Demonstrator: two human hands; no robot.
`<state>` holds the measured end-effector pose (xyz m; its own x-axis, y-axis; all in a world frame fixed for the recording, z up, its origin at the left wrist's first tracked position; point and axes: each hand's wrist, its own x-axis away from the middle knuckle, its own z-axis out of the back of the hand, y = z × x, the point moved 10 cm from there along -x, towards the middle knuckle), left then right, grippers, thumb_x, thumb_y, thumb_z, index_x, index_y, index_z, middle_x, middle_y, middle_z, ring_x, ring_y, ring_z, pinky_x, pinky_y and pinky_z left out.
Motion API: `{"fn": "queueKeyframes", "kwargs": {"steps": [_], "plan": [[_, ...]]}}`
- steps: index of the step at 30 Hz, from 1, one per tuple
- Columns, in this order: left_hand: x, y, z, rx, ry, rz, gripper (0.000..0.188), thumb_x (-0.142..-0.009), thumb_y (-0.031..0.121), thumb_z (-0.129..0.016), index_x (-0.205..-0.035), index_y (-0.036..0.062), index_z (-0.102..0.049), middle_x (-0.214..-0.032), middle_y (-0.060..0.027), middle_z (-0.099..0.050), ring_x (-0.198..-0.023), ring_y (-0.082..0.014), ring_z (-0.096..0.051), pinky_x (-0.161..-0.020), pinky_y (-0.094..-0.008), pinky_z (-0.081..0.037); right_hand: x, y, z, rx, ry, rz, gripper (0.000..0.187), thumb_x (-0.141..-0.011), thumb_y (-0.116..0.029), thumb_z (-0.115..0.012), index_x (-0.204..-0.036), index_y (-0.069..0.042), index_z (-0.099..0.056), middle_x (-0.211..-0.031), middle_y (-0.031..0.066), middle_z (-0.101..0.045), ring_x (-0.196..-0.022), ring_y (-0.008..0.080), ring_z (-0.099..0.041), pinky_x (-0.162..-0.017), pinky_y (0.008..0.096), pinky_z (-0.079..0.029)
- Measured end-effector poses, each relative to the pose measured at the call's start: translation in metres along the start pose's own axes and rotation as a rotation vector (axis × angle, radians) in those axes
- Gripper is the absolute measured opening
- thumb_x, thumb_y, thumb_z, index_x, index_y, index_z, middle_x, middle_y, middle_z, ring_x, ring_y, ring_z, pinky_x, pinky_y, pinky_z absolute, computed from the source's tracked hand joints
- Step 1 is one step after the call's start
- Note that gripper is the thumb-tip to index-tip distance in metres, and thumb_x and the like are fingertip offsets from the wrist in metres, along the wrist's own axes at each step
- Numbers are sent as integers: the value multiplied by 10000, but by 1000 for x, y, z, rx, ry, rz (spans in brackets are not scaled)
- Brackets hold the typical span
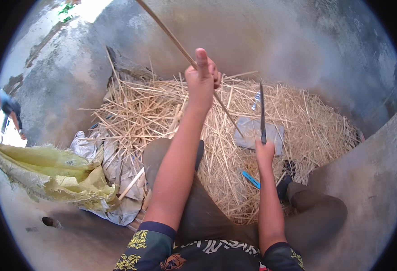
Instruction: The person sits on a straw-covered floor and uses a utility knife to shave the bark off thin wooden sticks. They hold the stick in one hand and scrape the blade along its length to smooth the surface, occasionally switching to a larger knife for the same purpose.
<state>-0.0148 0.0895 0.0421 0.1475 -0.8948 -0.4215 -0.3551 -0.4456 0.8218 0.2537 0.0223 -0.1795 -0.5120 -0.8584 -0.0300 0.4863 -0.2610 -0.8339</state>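
Observation:
My left hand [201,79] is raised over the pile, closed round a long thin bamboo strip [169,36] with the thumb pointing up. The strip slants from the top edge down to the right. Its lower end is near a flat grey slab [277,133] lying among the shavings. In my right hand [265,152], closed on its handle, a long narrow knife [262,108] points upward. The blade stands in front of the slab, apart from the strip. Fingers of the right hand are partly hidden from this angle.
Pale bamboo strips and shavings [307,117] cover the floor to the wall [275,36]. A blue flat piece [251,179] lies near my right forearm. At left are a yellow-green woven sack [49,167], crumpled white sheeting [110,158] and another person [11,106].

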Motion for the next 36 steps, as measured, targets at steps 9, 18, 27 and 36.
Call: {"fn": "queueKeyframes", "kwargs": {"steps": [9, 18, 27, 36], "plan": [[-1, -1, -7, 38, -50, -13, 712, -853, 811, -493, -670, 143, -329, -553, 53, -253, -454, -81, -230, -425, -264, -163, 48, 100, -60, -150, -7, -13, 363, -868, -303, -669, -866, 59, -686, -780, 220, -703, -729, 355, -697, -690, 471, -498], [-3, 3, 8, -3, 2, -50, 733, -833, 837, -483, -681, 136, -333, -550, 45, -255, -445, -85, -230, -421, -264, -154, 12, 23, 0, -77, 76, 113, 430, -862, -349, -654, -774, 72, -654, -688, 281, -646, -692, 475, -658, -658, 501, -499], [0, 10, 11, -39, 110, -118, 722, -825, 817, -513, -776, 101, -429, -545, 57, -268, -428, -65, -250, -425, -255, -158, 65, 200, -112, 150, -178, -231, 409, -855, -334, -664, -880, 72, -701, -874, 288, -712, -887, 455, -701, -815, 525, -519], [3, 19, 58, -132, 372, -184, 791, -871, 811, -460, -891, 21, -498, -530, 59, -298, -403, -69, -297, -412, -249, -210, -7, 47, -13, -294, 65, 19, 405, -879, -327, -655, -803, 69, -621, -690, 202, -641, -634, 296, -640, -631, 440, -470]]}}
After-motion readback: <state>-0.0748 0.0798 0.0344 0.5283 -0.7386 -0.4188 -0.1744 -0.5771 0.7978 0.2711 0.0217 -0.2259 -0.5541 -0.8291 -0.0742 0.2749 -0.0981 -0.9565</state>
